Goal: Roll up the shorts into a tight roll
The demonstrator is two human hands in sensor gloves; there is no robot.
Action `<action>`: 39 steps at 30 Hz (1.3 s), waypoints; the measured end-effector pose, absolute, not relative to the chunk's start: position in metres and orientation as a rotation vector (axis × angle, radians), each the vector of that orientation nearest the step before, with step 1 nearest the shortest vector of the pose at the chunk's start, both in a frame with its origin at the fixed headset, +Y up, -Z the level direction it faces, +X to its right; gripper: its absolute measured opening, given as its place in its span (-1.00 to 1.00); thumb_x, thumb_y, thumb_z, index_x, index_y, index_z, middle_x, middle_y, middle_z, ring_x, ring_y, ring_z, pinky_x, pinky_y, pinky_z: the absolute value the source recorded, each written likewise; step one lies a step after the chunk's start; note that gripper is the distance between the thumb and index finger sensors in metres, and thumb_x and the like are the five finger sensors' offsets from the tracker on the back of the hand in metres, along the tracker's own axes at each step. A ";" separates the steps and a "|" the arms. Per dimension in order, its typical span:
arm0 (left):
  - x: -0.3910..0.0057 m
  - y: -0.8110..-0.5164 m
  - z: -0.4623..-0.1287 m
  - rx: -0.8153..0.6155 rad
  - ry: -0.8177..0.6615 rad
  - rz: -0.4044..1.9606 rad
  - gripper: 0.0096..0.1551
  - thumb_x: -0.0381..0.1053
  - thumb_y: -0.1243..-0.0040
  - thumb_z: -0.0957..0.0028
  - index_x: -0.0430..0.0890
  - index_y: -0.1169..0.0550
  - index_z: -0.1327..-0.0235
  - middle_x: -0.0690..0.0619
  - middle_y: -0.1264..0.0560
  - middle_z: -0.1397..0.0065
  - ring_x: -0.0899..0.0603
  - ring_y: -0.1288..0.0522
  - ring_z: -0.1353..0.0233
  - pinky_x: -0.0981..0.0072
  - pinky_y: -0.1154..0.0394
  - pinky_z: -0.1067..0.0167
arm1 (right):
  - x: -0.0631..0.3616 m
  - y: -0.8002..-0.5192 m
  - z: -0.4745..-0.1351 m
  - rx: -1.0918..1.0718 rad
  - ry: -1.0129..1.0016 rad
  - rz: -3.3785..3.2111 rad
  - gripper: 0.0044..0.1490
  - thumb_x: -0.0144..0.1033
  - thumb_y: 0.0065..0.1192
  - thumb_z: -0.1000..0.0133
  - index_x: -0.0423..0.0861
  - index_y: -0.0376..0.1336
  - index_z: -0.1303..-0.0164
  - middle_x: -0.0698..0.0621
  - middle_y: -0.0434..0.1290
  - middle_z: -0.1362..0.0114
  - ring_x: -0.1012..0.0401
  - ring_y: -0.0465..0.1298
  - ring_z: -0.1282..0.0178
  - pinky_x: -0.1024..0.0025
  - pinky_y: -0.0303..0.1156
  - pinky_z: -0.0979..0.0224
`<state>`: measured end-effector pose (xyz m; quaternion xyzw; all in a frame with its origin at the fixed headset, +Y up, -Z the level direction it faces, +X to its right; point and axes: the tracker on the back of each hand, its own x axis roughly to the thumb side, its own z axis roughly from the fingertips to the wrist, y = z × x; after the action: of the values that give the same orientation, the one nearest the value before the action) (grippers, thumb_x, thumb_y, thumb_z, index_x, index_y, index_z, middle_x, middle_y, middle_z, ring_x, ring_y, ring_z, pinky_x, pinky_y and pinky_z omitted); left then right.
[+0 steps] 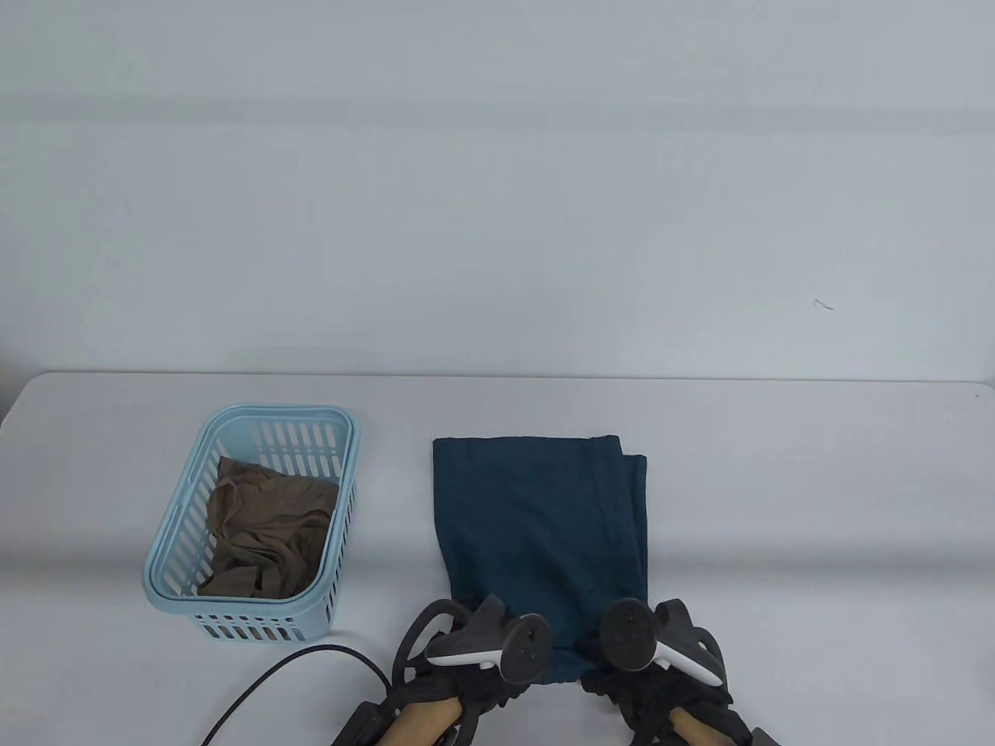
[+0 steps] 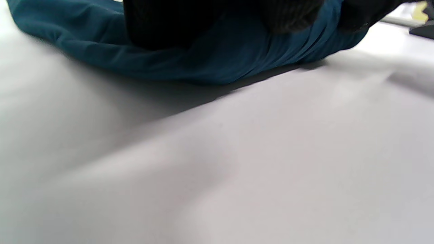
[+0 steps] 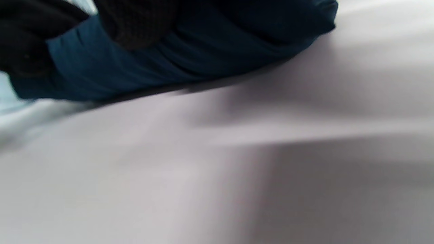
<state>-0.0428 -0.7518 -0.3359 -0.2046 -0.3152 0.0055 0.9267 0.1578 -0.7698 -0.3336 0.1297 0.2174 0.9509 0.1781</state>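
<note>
shorts point(image 1: 540, 528) near edge, under both hands point(image 1: 571, 660)

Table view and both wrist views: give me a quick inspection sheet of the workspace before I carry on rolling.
Surface: white table, bare around the work.
Job's things: teal shorts folded flat, near end bunched into a starting roll.
Clutter: blue basket holding a brown garment, left of the shorts.
Grippers: left hand and right hand both grip the near end.
Cables: black cable by the left hand.
Surroundings: plain wall.
</note>
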 end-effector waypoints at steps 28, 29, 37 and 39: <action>-0.026 -0.753 -0.319 -0.286 -0.692 -0.209 -0.20 0.09 -0.18 0.00 -0.19 -0.33 -0.51 -0.26 -0.23 -0.61 -0.43 -0.23 -0.56 -0.53 0.04 -0.39 | 0.153 -0.758 -0.327 0.421 0.300 2.885 -0.22 -0.09 0.06 -0.10 -0.11 0.08 -0.53 -0.16 -0.01 -0.63 -0.14 -0.04 -0.59 -0.37 -0.25 -0.53; -0.027 -0.756 -0.319 -0.282 -0.695 -0.216 -0.18 0.09 -0.18 0.01 -0.20 -0.31 -0.51 -0.26 -0.21 -0.62 -0.43 -0.22 -0.56 -0.53 0.04 -0.39 | 0.153 -0.757 -0.323 0.462 0.282 2.895 -0.22 -0.08 0.08 -0.09 -0.10 0.09 -0.53 -0.15 0.01 -0.63 -0.14 -0.03 -0.59 -0.37 -0.25 -0.53; -0.023 -0.765 -0.318 -0.224 -0.697 -0.234 -0.14 0.11 -0.20 0.03 -0.23 -0.30 -0.50 -0.29 -0.23 -0.59 -0.43 -0.24 -0.54 -0.51 0.02 -0.39 | 0.146 -0.777 -0.322 0.553 0.432 3.068 -0.07 -0.06 0.17 -0.05 -0.09 -0.06 -0.58 -0.14 -0.03 -0.64 -0.13 -0.05 -0.60 -0.37 -0.26 -0.53; -0.023 -0.765 -0.318 -0.208 -0.709 -0.232 -0.17 0.09 -0.19 0.02 -0.24 -0.32 -0.48 -0.30 -0.26 -0.57 -0.41 -0.27 -0.52 -0.49 -0.01 -0.39 | 0.146 -0.776 -0.324 0.549 0.344 3.074 -0.16 -0.11 0.16 -0.06 -0.07 0.01 -0.54 -0.11 0.06 -0.61 -0.11 0.02 -0.58 -0.35 -0.20 -0.54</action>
<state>-0.0230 -0.7653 -0.3178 -0.1014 -0.3459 -0.1129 0.9259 0.1460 -0.7763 -0.3243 0.1748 0.1096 0.9785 -0.0002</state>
